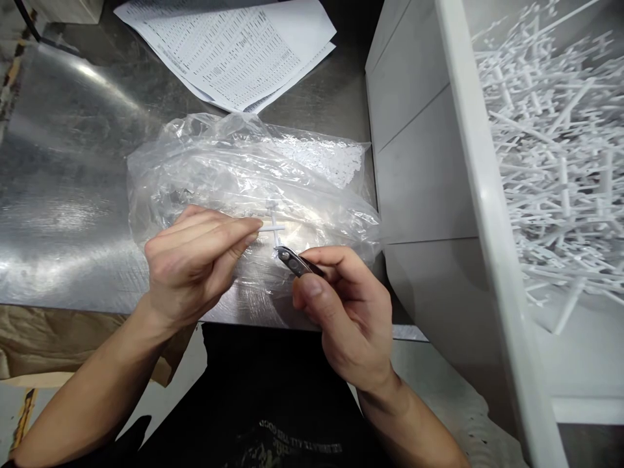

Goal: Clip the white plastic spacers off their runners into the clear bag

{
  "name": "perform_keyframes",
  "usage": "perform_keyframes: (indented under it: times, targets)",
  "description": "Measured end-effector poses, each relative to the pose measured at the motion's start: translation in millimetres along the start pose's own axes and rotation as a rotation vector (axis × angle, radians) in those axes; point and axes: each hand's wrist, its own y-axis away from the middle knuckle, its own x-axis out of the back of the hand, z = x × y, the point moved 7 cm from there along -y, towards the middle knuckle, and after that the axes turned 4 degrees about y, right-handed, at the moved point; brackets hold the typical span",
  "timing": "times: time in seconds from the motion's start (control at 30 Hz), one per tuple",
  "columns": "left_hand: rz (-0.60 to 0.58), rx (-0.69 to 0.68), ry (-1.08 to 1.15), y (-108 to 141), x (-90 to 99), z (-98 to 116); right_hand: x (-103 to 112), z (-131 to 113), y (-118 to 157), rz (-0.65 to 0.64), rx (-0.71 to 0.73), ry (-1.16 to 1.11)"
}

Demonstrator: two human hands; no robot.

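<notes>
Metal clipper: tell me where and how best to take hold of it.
Probably best pinched by its rear end, coming from the picture's lower right, as the right hand does. The narrow metal clipper slants up-left, its cutting tip at the white plastic piece, so this side should leave that tip free.

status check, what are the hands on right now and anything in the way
Left hand pinching white branched piece. Right hand gripping metal clippers, tip at piece's near end. Clear bag beneath; nothing visibly blocking.
</notes>
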Motion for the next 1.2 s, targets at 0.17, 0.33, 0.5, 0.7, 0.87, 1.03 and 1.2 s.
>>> perform_keyframes:
  times: [0.17,0.33,0.5,0.7,0.87,1.03,1.2]
  targets:
    - [0.007,0.006,0.006,-0.6,0.3,1.5,1.8,1.3,0.2,-0.002,-0.012,0.01]
    - [0.01,0.001,0.017,-2.1,0.4,2.8,3.7,3.1,1.8,0.015,-0.01,0.023]
    - [0.004,-0.012,0.013,-1.5,0.1,3.6,4.2,1.3,2.1,0.019,0.001,0.014]
    - [0.001,-0.016,-0.002,-1.4,0.0,5.4,2.1,-0.3,1.5,0.01,-0.002,0.017]
    - [-0.004,-0.022,-0.022,-1.3,-0.8,5.2,0.3,0.2,1.6,0.02,-0.003,0.036]
    - [0.02,-0.096,-0.056,-0.5,-2.8,4.5,0.7,0.2,0.3,0.023,0.039,0.063]
    - [-0.017,-0.042,-0.11,0.8,-4.8,-0.9,0.7,3.1,-4.6,0.038,-0.001,0.039]
